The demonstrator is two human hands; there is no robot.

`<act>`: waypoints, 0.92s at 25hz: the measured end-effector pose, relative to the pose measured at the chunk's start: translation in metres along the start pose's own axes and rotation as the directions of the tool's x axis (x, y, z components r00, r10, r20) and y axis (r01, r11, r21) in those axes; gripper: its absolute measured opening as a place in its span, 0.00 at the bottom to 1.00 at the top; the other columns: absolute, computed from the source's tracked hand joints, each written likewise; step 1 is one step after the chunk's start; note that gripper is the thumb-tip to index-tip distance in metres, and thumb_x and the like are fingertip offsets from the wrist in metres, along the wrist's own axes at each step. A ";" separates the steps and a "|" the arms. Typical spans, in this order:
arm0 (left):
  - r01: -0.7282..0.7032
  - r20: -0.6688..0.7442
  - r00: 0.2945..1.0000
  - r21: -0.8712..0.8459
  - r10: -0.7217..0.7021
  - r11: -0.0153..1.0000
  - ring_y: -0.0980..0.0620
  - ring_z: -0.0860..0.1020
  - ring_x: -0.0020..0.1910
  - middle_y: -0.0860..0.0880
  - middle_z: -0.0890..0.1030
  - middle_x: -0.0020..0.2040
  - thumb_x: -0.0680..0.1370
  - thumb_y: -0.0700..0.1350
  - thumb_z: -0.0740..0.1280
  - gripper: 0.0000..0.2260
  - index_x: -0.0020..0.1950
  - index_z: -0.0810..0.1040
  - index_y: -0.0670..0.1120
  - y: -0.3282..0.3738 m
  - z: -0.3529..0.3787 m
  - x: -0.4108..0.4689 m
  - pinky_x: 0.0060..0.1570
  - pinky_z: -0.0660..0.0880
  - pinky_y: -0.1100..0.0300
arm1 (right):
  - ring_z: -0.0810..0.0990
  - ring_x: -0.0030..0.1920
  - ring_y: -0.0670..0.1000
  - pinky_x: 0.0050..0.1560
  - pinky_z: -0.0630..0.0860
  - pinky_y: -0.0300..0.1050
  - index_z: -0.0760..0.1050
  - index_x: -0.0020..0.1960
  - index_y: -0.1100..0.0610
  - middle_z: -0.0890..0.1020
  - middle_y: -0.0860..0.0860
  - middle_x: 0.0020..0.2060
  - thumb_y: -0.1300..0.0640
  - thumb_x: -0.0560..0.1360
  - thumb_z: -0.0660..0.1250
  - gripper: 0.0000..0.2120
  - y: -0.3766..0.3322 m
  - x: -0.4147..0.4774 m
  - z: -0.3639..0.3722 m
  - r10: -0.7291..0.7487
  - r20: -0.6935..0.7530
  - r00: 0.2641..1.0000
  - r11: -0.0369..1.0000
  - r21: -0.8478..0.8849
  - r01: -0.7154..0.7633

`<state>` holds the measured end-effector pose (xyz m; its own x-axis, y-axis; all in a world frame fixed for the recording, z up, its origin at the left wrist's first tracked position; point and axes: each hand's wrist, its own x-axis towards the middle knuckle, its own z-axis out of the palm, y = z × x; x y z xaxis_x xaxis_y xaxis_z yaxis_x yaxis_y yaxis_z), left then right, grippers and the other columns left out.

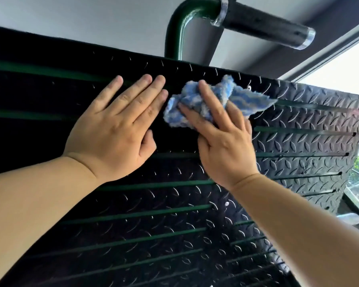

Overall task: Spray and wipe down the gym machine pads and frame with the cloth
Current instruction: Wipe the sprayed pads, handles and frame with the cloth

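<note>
Filling the view, black diamond-tread plate (298, 125) stands beside a bright window (344, 67).

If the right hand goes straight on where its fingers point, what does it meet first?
Probably the plate's top edge, just past the right hand and its cloth; beyond, depth is unclear.

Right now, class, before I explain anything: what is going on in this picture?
A person is wiping a gym machine's black diamond-tread footplate. The right hand holds a bunched blue-and-white cloth between its fingers and presses it against the plate, near the top edge. The left hand rests flat on the plate just beside the cloth, fingers straight. Above the plate a green frame tube bends into a black bar. No spray bottle is in view.
</note>
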<state>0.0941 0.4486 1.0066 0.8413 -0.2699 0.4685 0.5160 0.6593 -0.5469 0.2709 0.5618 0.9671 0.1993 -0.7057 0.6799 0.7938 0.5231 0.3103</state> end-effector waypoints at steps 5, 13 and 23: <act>0.006 0.005 1.000 -0.016 -0.005 1.000 0.47 0.58 0.76 0.44 0.58 0.77 0.78 0.45 0.53 0.26 0.76 0.59 0.41 0.000 0.001 -0.003 0.75 0.51 0.47 | 0.47 0.77 0.48 0.74 0.58 0.56 0.59 0.74 0.37 0.45 0.37 0.77 0.65 0.74 0.55 0.34 0.011 -0.005 -0.013 0.647 0.020 0.762 0.753 0.142 -0.643; 0.010 0.004 1.000 -0.023 -0.010 1.000 0.47 0.58 0.75 0.44 0.58 0.77 0.78 0.46 0.54 0.26 0.77 0.58 0.41 -0.001 0.000 -0.003 0.75 0.49 0.48 | 0.55 0.75 0.48 0.73 0.61 0.57 0.62 0.74 0.42 0.51 0.45 0.78 0.68 0.73 0.58 0.35 0.021 -0.040 -0.012 0.277 0.109 0.955 0.949 0.125 -0.290; -0.137 0.152 0.977 -0.083 0.148 0.987 0.45 0.58 0.75 0.42 0.58 0.77 0.77 0.42 0.53 0.25 0.75 0.60 0.39 -0.020 -0.016 -0.025 0.74 0.49 0.44 | 0.61 0.72 0.54 0.73 0.58 0.49 0.61 0.74 0.42 0.51 0.44 0.77 0.70 0.73 0.58 0.36 -0.011 -0.053 -0.010 0.174 0.231 0.957 0.974 0.106 -0.202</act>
<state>0.0655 0.4304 0.9947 0.8740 -0.0588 0.4823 0.4073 0.6298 -0.6613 0.2573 0.5891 0.9207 0.1960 -0.4744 0.8582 0.6718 0.7025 0.2349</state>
